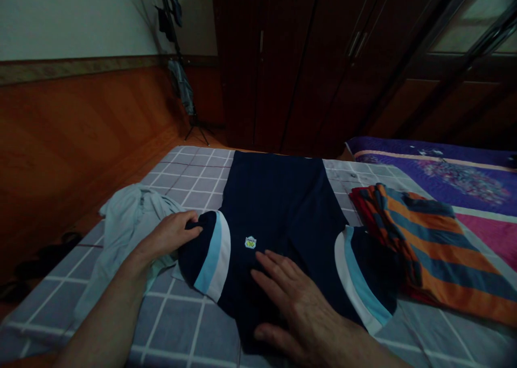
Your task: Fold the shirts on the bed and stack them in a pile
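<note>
A dark navy shirt (278, 195) with white and light blue bands on its sleeves lies spread on a grey checked sheet (161, 314). A small white badge (250, 242) shows on its chest. The edge of the left sleeve is pinched between the thumb and fingers of my left hand (173, 232). My right hand (293, 298) rests flat near the shirt's collar end, below the badge, with its fingers spread and nothing held.
A crumpled pale garment (133, 212) lies left of the shirt, partly under my left forearm. Folded orange and blue striped clothes (440, 238) lie on the right. Beyond are a purple patterned cover (444, 168), a dark wardrobe (283, 66) and a clothes stand (183, 82).
</note>
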Tool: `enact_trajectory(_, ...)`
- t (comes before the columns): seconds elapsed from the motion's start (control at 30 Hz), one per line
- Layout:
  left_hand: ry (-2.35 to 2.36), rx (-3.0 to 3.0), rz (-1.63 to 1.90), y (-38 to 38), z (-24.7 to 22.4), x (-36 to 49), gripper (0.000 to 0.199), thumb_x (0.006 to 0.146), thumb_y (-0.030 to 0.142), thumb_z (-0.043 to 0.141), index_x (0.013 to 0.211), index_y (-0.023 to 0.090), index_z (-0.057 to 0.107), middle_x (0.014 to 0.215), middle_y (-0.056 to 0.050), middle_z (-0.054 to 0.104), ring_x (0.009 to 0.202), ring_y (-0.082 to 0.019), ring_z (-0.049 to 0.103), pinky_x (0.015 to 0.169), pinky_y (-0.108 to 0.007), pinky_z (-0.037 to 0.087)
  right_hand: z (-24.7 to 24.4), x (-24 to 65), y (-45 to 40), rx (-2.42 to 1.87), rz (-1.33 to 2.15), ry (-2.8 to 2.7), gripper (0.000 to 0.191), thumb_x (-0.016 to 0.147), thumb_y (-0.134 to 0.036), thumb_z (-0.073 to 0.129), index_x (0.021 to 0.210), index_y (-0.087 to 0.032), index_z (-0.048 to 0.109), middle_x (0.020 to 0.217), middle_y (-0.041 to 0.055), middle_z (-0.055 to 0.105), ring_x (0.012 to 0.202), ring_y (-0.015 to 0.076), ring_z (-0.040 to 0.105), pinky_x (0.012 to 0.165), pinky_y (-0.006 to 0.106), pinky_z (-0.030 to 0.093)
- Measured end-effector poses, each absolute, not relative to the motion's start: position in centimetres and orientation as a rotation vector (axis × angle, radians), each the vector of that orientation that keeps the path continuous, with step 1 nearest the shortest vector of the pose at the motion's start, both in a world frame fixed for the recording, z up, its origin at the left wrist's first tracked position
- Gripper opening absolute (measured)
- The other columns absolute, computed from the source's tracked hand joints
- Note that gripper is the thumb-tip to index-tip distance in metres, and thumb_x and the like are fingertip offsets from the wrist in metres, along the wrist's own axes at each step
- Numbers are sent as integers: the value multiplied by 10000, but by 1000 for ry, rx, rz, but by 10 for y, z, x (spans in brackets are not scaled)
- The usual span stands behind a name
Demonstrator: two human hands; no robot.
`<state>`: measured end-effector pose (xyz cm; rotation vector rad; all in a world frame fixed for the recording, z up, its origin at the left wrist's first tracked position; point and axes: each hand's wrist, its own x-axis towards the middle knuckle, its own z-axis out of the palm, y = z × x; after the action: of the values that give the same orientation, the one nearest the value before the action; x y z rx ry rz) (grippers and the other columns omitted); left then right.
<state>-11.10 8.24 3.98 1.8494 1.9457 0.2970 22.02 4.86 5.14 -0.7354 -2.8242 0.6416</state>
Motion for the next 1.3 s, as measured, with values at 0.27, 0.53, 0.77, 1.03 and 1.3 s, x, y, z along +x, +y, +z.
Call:
enact_trajectory(0.27,1594,1510,620,80,36,-128,349,776,284,564,1097,195,461,892,8,565,726,-139,562,605,-231,419,45,171,51,-424,759,-2948,470,860,-509,543,1110,-114,590,1208,140,569,1218,256,462,1134,413,198)
enact_trajectory(0.53,1706,1552,484,84,28,-124,600,747,360,627,1285,168,442,1001,-70,635,961,-260,607,810,-349,472,31,148,52,-228,764,-2969,732,890,-615,395,1372,-65,369,1483,241,260,1390,349,178,1130,472,179)
enact_trajectory(0.77,1396,1438,597,77,46,-126,538,771,300,620,1270,203,446,1275,-93,549,1132,-253,540,909,-347,455,14,153,47,-177,624,-2974,641,910,-554,417,1371,-112,367,1489,217,264,1386,341,201,1122,473,202)
enact_trajectory(1.03,1386,1489,601,73,46,-143,397,768,354,661,1115,205,539,1020,-46,600,944,-203,573,789,-283,453,15,154,46,-164,627,-2956,645,907,-560,416,1368,-111,369,1486,233,256,1382,359,199,1120,478,207)
enact_trajectory(1.3,1670,1473,448,75,30,-145,376,719,374,655,1017,161,569,607,72,401,537,-117,394,507,-220,298,19,154,46,-168,632,-2971,665,894,-578,429,1353,-98,395,1478,238,273,1381,356,207,1118,486,206)
